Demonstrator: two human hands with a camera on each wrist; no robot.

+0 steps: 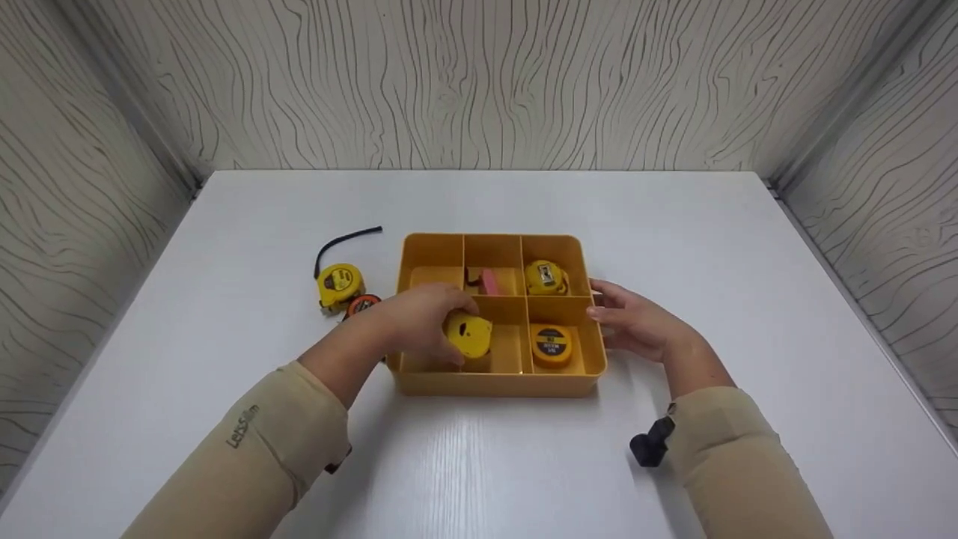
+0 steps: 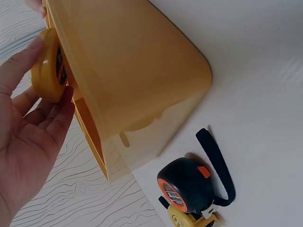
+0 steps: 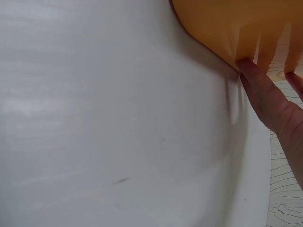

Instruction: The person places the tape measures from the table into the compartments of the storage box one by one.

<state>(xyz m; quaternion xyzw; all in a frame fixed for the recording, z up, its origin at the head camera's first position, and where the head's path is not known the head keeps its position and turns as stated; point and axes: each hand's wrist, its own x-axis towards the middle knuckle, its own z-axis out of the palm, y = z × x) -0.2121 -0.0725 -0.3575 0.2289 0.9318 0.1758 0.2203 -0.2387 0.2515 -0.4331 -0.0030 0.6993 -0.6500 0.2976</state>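
My left hand (image 1: 423, 318) grips a yellow tape measure (image 1: 469, 335) by its sides, over the front part of a yellow divided box (image 1: 498, 385). In the left wrist view, that tape measure (image 2: 47, 66) is at the box's rim, partly above it. My right hand (image 1: 636, 322) touches the box's right wall with extended fingers; the right wrist view shows a fingertip against the wall (image 3: 213, 28). Inside the box, one yellow tape measure (image 1: 546, 277) lies back right, another (image 1: 552, 346) front right. A pink object (image 1: 489, 282) with something dark beside it is in the back middle compartment.
Left of the box lie a yellow tape measure (image 1: 340, 284) with a black strap and a black-and-orange tape measure (image 2: 185, 184), partly hidden by my left arm in the head view. The white table (image 1: 494, 464) meets wood-patterned panels (image 1: 479, 90) behind and at the sides.
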